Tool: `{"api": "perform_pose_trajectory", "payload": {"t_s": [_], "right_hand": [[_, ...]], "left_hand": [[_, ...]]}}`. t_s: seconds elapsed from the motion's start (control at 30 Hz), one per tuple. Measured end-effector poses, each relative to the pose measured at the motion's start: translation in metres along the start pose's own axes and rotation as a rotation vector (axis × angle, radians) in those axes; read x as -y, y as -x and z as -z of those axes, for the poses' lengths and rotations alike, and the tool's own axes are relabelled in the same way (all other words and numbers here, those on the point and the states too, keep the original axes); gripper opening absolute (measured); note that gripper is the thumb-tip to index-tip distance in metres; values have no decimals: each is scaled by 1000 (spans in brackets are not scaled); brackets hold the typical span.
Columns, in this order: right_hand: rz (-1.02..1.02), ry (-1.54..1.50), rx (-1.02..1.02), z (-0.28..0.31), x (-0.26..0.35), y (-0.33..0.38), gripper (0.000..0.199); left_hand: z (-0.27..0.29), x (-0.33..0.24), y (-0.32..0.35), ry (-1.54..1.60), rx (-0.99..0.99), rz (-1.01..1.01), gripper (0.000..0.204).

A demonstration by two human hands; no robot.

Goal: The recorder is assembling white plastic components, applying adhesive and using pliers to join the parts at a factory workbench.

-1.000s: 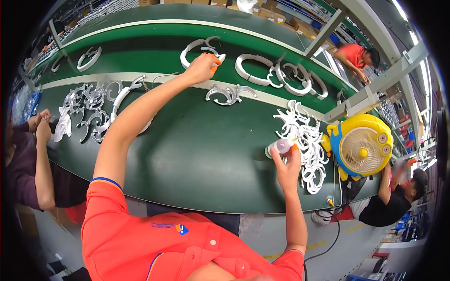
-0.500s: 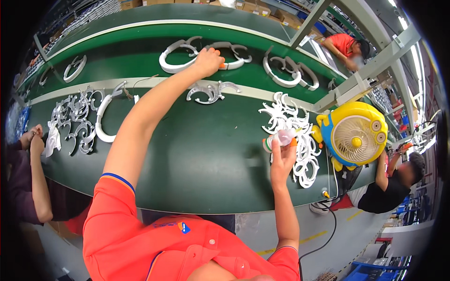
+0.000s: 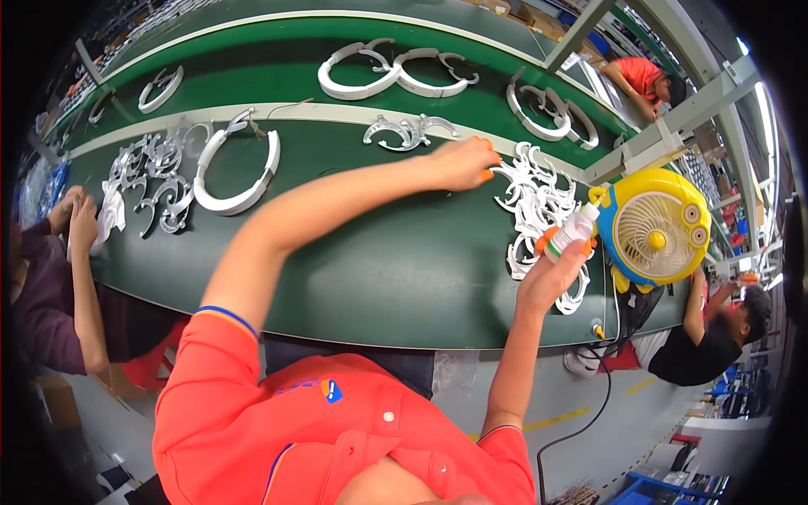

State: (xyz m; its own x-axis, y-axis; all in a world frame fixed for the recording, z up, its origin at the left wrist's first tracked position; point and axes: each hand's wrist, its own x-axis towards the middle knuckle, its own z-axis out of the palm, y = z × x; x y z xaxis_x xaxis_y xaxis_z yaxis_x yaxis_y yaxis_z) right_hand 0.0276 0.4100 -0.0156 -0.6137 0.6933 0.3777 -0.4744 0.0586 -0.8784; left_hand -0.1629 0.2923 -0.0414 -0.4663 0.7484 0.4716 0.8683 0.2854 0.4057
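My left hand (image 3: 461, 162), with orange cots on the fingertips, reaches across the green conveyor belt (image 3: 379, 269). Its curled fingers touch the left edge of a pile of white scroll-shaped pieces (image 3: 539, 206); whether it grips one is hidden. My right hand (image 3: 551, 273) is raised over the near side of that pile. It holds a small white squeeze bottle (image 3: 574, 229) with an orange collar, tilted toward the pile. A silvery scroll piece (image 3: 408, 130) lies just beyond my left hand.
A yellow desk fan (image 3: 656, 225) stands right of the pile. White ring-shaped parts (image 3: 396, 71) lie on the far belt, a white arc (image 3: 240, 172) and silvery scrolls (image 3: 156, 172) at left. Another person's hands (image 3: 71, 215) work at left; two others are at right.
My left hand has drawn back from the white rings on the far belt to the edge of the white pile. My right hand still holds the bottle up.
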Motion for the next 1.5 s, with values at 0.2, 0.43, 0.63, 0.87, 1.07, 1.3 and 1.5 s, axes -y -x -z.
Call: {"api": "perform_pose_trajectory", "payload": {"t_s": [0.2, 0.43, 0.63, 0.87, 1.07, 1.3, 1.5], "right_hand": [[-25, 21, -111, 7, -1, 29, 36], [-99, -62, 44, -2, 9, 63, 37], [-229, -110, 52, -24, 9, 80, 36], [-622, -498, -141, -30, 3, 84, 29], [-700, -693, 3, -21, -11, 87, 36], [-566, -444, -89, -17, -9, 96, 42], [-280, 64, -38, -56, 3, 129, 31]], "left_hand": [[-28, -7, -8, 116, -62, 407, 25], [34, -44, 82, 237, -435, 165, 17], [51, -42, 156, -343, -313, -443, 14], [65, -84, 221, -204, -37, -171, 18], [72, -62, 206, 73, -202, 184, 28], [52, -60, 199, 11, -181, 204, 13], [59, -103, 243, -105, -257, 360, 14]]}}
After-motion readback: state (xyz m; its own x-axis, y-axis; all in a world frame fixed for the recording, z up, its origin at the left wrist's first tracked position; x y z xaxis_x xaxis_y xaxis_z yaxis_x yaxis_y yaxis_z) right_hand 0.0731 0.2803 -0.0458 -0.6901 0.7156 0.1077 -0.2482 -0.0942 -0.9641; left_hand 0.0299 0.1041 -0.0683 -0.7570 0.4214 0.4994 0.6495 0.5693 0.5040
